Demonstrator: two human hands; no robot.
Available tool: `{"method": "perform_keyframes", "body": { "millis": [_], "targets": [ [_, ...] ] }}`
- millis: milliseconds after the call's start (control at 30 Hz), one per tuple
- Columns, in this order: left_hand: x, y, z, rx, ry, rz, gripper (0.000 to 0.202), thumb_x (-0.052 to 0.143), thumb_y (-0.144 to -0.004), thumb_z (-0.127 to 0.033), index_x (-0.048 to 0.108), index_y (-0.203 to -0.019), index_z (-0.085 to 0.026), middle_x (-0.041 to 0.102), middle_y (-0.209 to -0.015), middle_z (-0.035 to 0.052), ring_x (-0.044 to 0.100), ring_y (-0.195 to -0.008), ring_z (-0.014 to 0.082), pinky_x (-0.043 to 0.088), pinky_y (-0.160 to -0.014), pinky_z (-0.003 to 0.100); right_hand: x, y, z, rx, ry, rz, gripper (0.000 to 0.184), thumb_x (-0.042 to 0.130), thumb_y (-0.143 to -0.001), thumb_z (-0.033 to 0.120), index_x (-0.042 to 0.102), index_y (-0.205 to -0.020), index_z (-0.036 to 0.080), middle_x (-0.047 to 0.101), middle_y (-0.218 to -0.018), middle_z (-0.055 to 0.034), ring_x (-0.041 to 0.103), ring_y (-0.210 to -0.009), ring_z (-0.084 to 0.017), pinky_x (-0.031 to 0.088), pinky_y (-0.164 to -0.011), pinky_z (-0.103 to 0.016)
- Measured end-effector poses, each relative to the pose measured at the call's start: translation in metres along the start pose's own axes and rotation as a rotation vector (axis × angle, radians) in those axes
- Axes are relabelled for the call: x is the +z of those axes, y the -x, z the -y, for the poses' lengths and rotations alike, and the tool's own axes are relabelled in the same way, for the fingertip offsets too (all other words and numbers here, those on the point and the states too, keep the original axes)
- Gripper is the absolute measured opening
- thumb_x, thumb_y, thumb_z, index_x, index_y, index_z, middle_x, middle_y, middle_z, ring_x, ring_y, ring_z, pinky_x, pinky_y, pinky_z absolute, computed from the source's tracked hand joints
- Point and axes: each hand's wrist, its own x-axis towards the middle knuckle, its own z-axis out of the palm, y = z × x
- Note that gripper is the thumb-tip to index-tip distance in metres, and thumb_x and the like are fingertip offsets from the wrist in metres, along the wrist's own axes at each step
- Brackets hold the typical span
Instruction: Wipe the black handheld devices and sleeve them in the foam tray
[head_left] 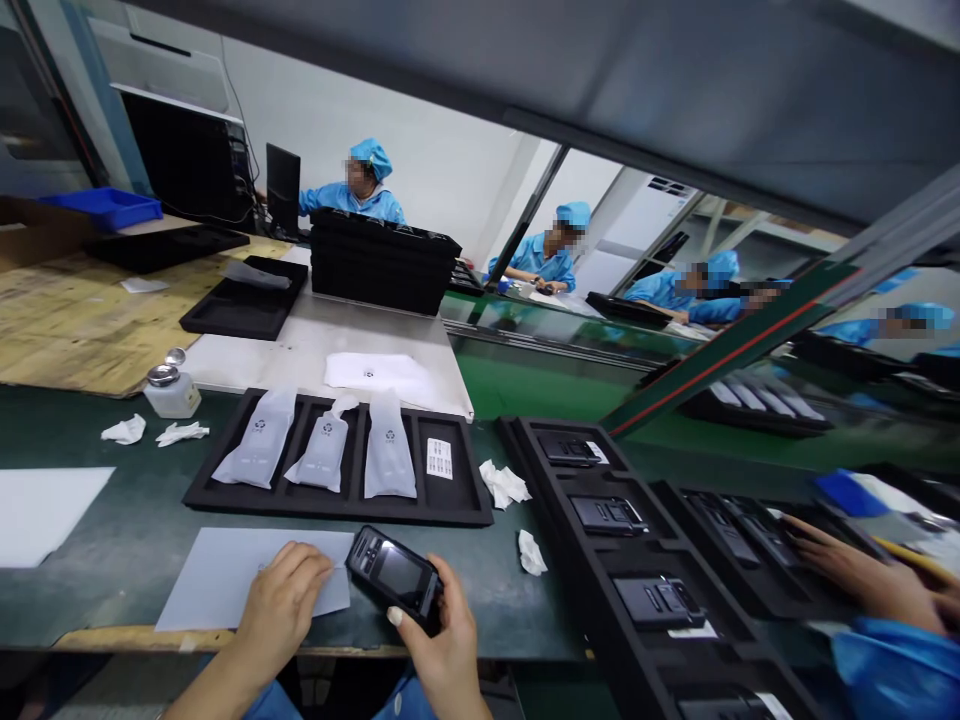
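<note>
In my right hand (450, 635) is a black handheld phone (394, 570), its screen and keys facing up, thumb along its lower edge. My left hand (281, 600) pinches the right end of a flat, frosted plastic bag (214, 580) lying on the green bench. The phone's keypad end is right beside that bag edge; it is outside the bag. Behind both hands lies a black foam tray (337, 510) with three bagged items (322, 450) in its compartments and a white label sheet (439, 459) in the right one.
On the right stands a stack of black trays (536, 500) holding several black phones (606, 515). A co-worker's hand (862, 575) reaches over another tray there. Crumpled tissues (504, 484), a dispenser bottle (172, 390) and white sheets (49, 512) lie about. A slanted green post (735, 350) crosses at right.
</note>
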Motion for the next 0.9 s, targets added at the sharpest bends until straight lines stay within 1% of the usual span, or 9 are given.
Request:
{"method": "perform_keyframes", "body": {
  "millis": [167, 233, 300, 467, 567, 667, 733, 800, 900],
  "targets": [
    [-0.005, 0.004, -0.003, 0.003, 0.169, -0.01, 0.017, 0.052, -0.098, -0.02, 0.069, -0.095, -0.021, 0.064, -0.09, 0.0043, 0.06, -0.085, 0.0167, 0.049, -0.076, 0.027, -0.005, 0.004, 0.008, -0.046, 0.031, 0.207, 0.074, 0.083, -0.067, 0.036, 0.054, -0.133, 0.022, 0.059, -0.13, -0.0107, 0.059, -0.118, -0.03, 0.052, -0.099, -0.039],
    [-0.008, 0.011, 0.0, -0.047, 0.257, -0.006, 0.018, 0.052, -0.098, -0.024, 0.07, -0.096, -0.022, 0.064, -0.093, 0.0051, 0.061, -0.089, 0.0175, 0.05, -0.079, 0.027, -0.005, 0.0, 0.014, -0.042, 0.056, 0.244, 0.073, 0.083, -0.067, 0.034, 0.054, -0.134, 0.023, 0.059, -0.131, -0.0103, 0.058, -0.119, -0.03, 0.05, -0.101, -0.04],
    [-0.011, 0.016, 0.006, -0.19, 0.361, -0.053, 0.021, 0.053, -0.098, -0.032, 0.07, -0.094, -0.02, 0.065, -0.096, 0.0064, 0.062, -0.089, 0.0184, 0.051, -0.078, 0.027, -0.003, -0.006, 0.021, -0.031, 0.077, 0.236, 0.072, 0.081, -0.068, 0.032, 0.053, -0.134, 0.023, 0.059, -0.129, -0.0101, 0.059, -0.117, -0.029, 0.049, -0.101, -0.04],
    [-0.016, 0.015, 0.027, -0.711, 0.783, -0.218, 0.043, 0.055, -0.092, -0.058, 0.065, -0.091, -0.016, 0.063, -0.075, 0.0039, 0.054, -0.06, 0.0146, 0.048, -0.053, 0.024, 0.014, -0.019, 0.038, -0.075, 0.07, 0.376, 0.075, 0.085, -0.063, 0.028, 0.055, -0.132, 0.025, 0.06, -0.124, -0.0071, 0.059, -0.112, -0.027, 0.049, -0.098, -0.036],
    [-0.022, 0.012, 0.034, -0.801, 0.974, -0.218, 0.045, 0.059, -0.089, -0.06, 0.062, -0.089, -0.015, 0.064, -0.077, 0.0041, 0.052, -0.056, 0.0125, 0.044, -0.048, 0.022, 0.027, -0.025, 0.046, -0.055, 0.064, 0.352, 0.074, 0.083, -0.064, 0.027, 0.053, -0.132, 0.024, 0.059, -0.125, -0.0079, 0.058, -0.113, -0.026, 0.048, -0.098, -0.036],
    [-0.035, 0.015, 0.037, -0.676, 0.821, -0.187, 0.037, 0.061, -0.089, -0.053, 0.065, -0.095, -0.016, 0.066, -0.081, 0.0048, 0.057, -0.062, 0.0142, 0.05, -0.054, 0.024, 0.036, -0.03, 0.055, -0.062, 0.067, 0.474, 0.077, 0.086, -0.061, 0.023, 0.054, -0.131, 0.027, 0.059, -0.122, -0.0052, 0.058, -0.111, -0.024, 0.047, -0.096, -0.034],
    [-0.046, 0.018, 0.038, -0.461, 0.543, -0.103, 0.036, 0.067, -0.086, -0.046, 0.066, -0.112, -0.02, 0.069, -0.103, 0.008, 0.066, -0.09, 0.0214, 0.058, -0.078, 0.031, 0.039, -0.033, 0.062, -0.079, 0.074, 0.55, 0.079, 0.089, -0.058, 0.02, 0.055, -0.129, 0.028, 0.06, -0.119, -0.0033, 0.058, -0.108, -0.024, 0.046, -0.095, -0.033],
    [-0.054, 0.019, 0.038, -0.227, 0.25, 0.066, 0.059, 0.074, -0.08, -0.037, 0.057, -0.135, -0.028, 0.059, -0.134, 0.0088, 0.056, -0.123, 0.0292, 0.05, -0.104, 0.043, 0.043, -0.036, 0.069, -0.082, 0.076, 0.548, 0.078, 0.089, -0.058, 0.019, 0.055, -0.128, 0.027, 0.06, -0.115, -0.0028, 0.058, -0.105, -0.023, 0.046, -0.093, -0.033],
    [-0.054, 0.013, 0.035, -0.016, -0.022, 0.277, 0.095, 0.077, -0.073, -0.023, 0.03, -0.154, -0.034, 0.044, -0.152, 0.0087, 0.042, -0.138, 0.0347, 0.041, -0.113, 0.053, 0.048, -0.041, 0.085, -0.097, 0.1, 0.564, 0.077, 0.09, -0.059, 0.02, 0.054, -0.127, 0.025, 0.059, -0.114, -0.0038, 0.057, -0.104, -0.023, 0.046, -0.092, -0.034]
  ]
}}
